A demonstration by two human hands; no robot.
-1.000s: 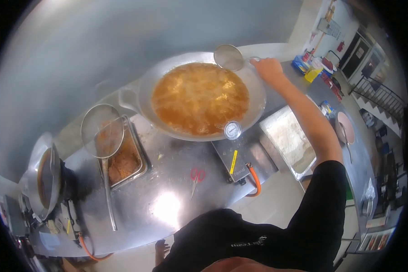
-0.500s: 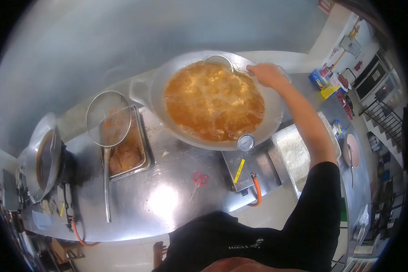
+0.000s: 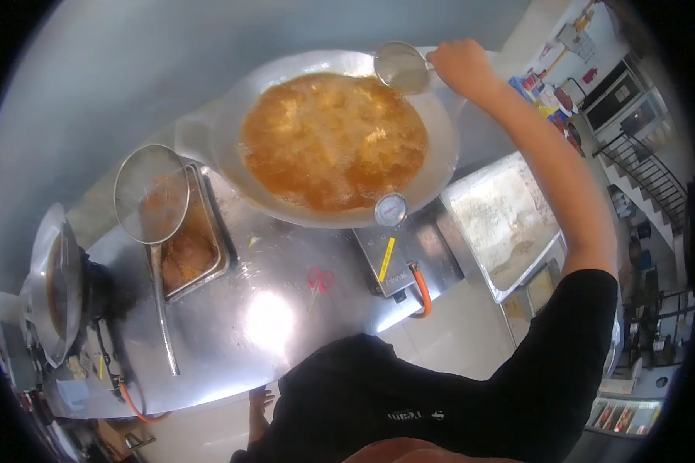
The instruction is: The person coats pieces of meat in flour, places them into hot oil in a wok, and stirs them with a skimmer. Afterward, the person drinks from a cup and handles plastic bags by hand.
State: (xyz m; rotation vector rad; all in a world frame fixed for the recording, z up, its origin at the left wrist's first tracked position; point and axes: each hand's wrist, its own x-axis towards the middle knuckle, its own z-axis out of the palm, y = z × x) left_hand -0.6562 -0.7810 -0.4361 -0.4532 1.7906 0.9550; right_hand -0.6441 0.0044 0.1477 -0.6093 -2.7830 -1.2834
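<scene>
My right hand (image 3: 465,69) is closed round the handle of a small mesh skimmer (image 3: 401,69), held up at the far right rim of a large metal wok (image 3: 440,139). Brown oil (image 3: 324,181) bubbles in the wok, with pale frying pieces (image 3: 374,137) at the surface. A dial thermometer (image 3: 391,209) sits at the wok's near rim. Low beside my body hangs my left hand (image 3: 262,401), fingers apart and holding nothing, near the table's front edge.
A larger long-handled strainer (image 3: 158,255) rests over a tray (image 3: 222,258) of reddish-brown meat. Red scissors (image 3: 320,279) lie on the steel table (image 3: 208,347). A flour tray (image 3: 510,220) stands at the right, a burner with an orange hose (image 3: 421,289) below the wok, and a second wok (image 3: 68,309) at the left.
My right hand has lifted the skimmer from the oil's far edge up to the wok's rim. My view has shifted, so the wok and table appear further left and the wok higher.
</scene>
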